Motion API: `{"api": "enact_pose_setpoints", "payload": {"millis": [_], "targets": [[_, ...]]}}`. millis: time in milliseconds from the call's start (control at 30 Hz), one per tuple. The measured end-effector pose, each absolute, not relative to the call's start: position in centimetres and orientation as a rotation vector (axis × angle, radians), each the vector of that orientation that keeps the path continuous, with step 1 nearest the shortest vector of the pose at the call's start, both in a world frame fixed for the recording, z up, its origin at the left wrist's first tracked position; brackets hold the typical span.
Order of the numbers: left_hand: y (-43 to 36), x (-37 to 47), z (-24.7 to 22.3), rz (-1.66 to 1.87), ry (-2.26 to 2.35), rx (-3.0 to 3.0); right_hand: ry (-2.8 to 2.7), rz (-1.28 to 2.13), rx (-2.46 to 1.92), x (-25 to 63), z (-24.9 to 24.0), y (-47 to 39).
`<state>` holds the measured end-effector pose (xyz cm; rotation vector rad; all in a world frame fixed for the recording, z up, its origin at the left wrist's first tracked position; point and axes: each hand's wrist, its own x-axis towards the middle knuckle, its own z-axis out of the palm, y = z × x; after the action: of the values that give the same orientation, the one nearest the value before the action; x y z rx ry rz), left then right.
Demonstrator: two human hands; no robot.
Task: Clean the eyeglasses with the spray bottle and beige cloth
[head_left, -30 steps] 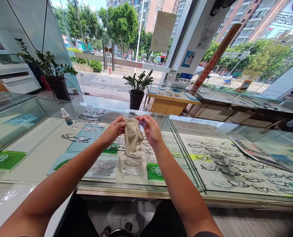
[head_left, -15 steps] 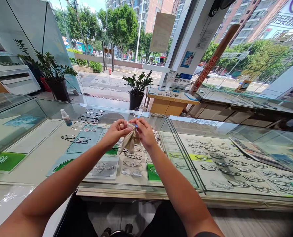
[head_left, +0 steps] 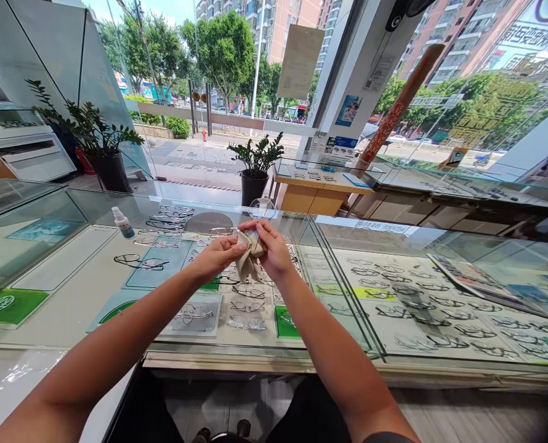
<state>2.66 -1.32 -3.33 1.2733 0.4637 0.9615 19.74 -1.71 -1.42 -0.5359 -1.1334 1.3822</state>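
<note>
Above the glass counter, a beige cloth point(head_left: 247, 266) hangs bunched between my two hands. My left hand point(head_left: 218, 253) is closed, pinching the cloth's left side with thumb and fingers. My right hand point(head_left: 274, 249) is closed around a pair of eyeglasses point(head_left: 261, 208); one round, thin-rimmed lens sticks up beyond its fingertips. The other lens shows only as a bluish glint between my fingers, with the cloth folded against it. Fingers and cloth hide the rest of the frame.
A small spray bottle point(head_left: 123, 223) stands on the counter to the left, near several eyeglasses point(head_left: 141, 262). Below my hands, more glasses lie in rows in the glass case point(head_left: 265, 344). A magazine point(head_left: 481, 289) lies at right. A potted plant point(head_left: 255, 178) stands beyond the counter.
My left hand has shifted slightly down and the cloth is now bunched higher around the near lens. The far lens shows more clearly above my right fingertips.
</note>
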Motion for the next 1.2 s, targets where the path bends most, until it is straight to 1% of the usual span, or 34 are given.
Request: {"api": "enact_pose_setpoints", "payload": {"millis": [200,433,700,1033,1200], "targets": [[-1.7,2.7,-3.0,1.016,0.508,1.223,-1.129,1.461,-0.518,19.5,-1.2,-1.9],[-1.8,2.8,-3.7,0.925,0.506,1.222,-1.139,1.499,-0.489,19.4,-1.3,-2.0],[-2.0,3.3,-4.1,1.142,0.673,1.266,-1.164,1.487,-0.52,19.3,-1.6,-2.0],[-1.6,3.0,-4.0,1.111,0.611,1.221,-1.185,1.399,-0.581,18.7,-2.3,-1.8],[-1.8,3.3,-4.2,1.192,0.687,1.181,-1.159,1.409,-0.584,18.2,-2.6,-1.8]]}}
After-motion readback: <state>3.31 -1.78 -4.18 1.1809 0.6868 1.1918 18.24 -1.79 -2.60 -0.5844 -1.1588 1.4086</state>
